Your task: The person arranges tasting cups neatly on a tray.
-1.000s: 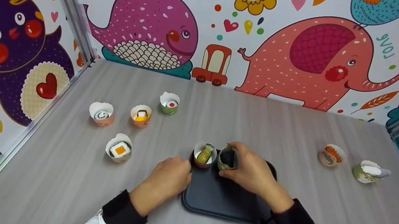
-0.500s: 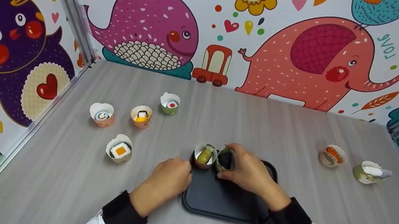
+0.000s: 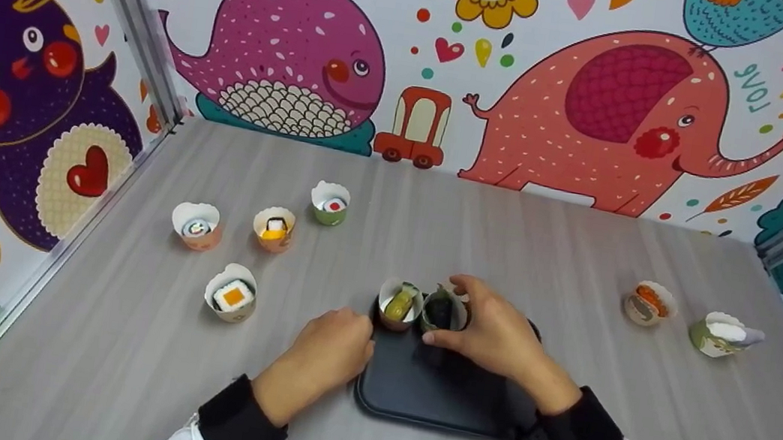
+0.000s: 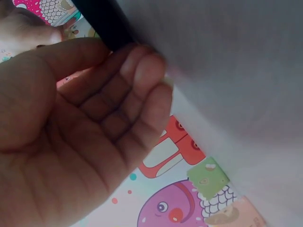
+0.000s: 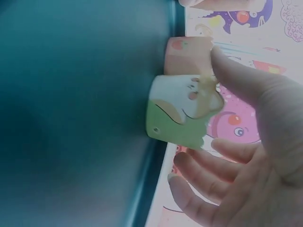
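Observation:
On the black tray (image 3: 436, 400) two paper cups stand side by side at the far left corner. The left cup (image 3: 384, 314) contains a yellow-green piece (image 3: 399, 302). Its neighbour, a green cup (image 5: 177, 118) with a cartoon animal, has a dark, eggplant-like piece (image 3: 438, 311) inside. My right hand (image 3: 498, 332) surrounds this green cup loosely: thumb in front, index finger behind, fingers spread close to the rim. My left hand (image 3: 333, 345) stays at the tray's left edge; in the left wrist view its thumb and bent fingers pinch that edge.
Paper cups with sushi-like pieces stand at left: an orange-topped one (image 3: 228, 310), a swirl one (image 3: 202, 237), a yellow one (image 3: 275, 240) and a green one (image 3: 329, 214). Two more cups, one brown (image 3: 643, 311), one green (image 3: 710, 344), stand at right. Printed panels border the table.
The green cup has settled right beside the left cup. My right hand's fingers have spread from its rim, showing more of the inside. My left hand keeps its place.

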The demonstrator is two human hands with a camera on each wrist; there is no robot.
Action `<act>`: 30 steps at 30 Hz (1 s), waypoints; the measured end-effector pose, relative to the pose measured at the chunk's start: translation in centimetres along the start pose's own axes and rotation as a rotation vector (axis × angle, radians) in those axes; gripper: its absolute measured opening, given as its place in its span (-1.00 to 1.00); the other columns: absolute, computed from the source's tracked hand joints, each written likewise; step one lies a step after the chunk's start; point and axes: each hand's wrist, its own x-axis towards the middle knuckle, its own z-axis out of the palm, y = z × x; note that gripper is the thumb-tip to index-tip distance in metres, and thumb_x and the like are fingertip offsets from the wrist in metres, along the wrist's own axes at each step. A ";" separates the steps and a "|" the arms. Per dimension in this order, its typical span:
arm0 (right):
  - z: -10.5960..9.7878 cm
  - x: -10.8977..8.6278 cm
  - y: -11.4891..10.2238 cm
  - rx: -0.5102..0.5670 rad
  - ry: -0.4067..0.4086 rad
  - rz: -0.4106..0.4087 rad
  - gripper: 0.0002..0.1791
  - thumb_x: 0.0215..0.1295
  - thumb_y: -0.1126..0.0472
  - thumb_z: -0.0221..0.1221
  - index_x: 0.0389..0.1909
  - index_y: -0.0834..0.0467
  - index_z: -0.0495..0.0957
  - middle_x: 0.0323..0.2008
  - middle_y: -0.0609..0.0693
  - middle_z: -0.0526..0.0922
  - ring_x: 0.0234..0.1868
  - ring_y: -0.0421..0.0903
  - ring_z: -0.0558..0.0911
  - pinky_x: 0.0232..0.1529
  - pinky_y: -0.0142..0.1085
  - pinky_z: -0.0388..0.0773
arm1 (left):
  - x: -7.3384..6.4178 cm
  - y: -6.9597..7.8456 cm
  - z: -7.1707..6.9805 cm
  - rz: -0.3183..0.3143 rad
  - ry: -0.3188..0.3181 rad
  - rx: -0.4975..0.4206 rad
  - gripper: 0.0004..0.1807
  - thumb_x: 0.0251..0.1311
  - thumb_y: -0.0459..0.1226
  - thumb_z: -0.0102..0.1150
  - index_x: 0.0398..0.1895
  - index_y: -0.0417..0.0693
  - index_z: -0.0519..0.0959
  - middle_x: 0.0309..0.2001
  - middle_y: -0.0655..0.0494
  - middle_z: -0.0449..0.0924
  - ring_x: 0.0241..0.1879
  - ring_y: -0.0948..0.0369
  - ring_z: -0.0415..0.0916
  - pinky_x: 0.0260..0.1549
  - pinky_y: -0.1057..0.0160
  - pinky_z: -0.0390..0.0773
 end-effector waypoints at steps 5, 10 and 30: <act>-1.1 -0.6 0.2 0.019 0.054 -0.016 -0.07 0.15 -0.15 0.54 0.39 0.28 0.43 0.22 0.20 0.62 0.12 0.16 0.67 0.07 0.10 0.59 | -0.1 0.0 -0.1 0.023 0.018 0.001 -0.73 0.23 -0.39 0.39 -0.61 -0.17 0.58 -0.54 -0.07 0.59 -0.50 -0.06 0.63 -0.54 0.01 0.57; -2.6 -1.5 1.2 -0.002 0.110 -0.047 -0.11 0.20 -0.13 0.51 0.39 0.30 0.42 0.24 0.27 0.59 0.19 0.23 0.63 0.12 0.15 0.56 | -0.1 0.0 -0.1 0.022 0.020 0.002 -0.74 0.23 -0.39 0.39 -0.60 -0.18 0.59 -0.55 -0.07 0.59 -0.52 -0.05 0.63 -0.55 0.02 0.57; -8.5 -7.3 10.5 -0.247 0.204 0.065 0.08 0.21 -0.22 0.46 0.49 0.42 0.26 0.47 0.49 0.24 0.43 0.49 0.27 0.27 0.49 0.21 | 0.0 0.1 0.1 0.011 0.020 0.027 -0.80 0.25 -0.35 0.41 -0.50 -0.24 0.65 -0.48 -0.12 0.62 -0.45 -0.10 0.65 -0.47 -0.03 0.61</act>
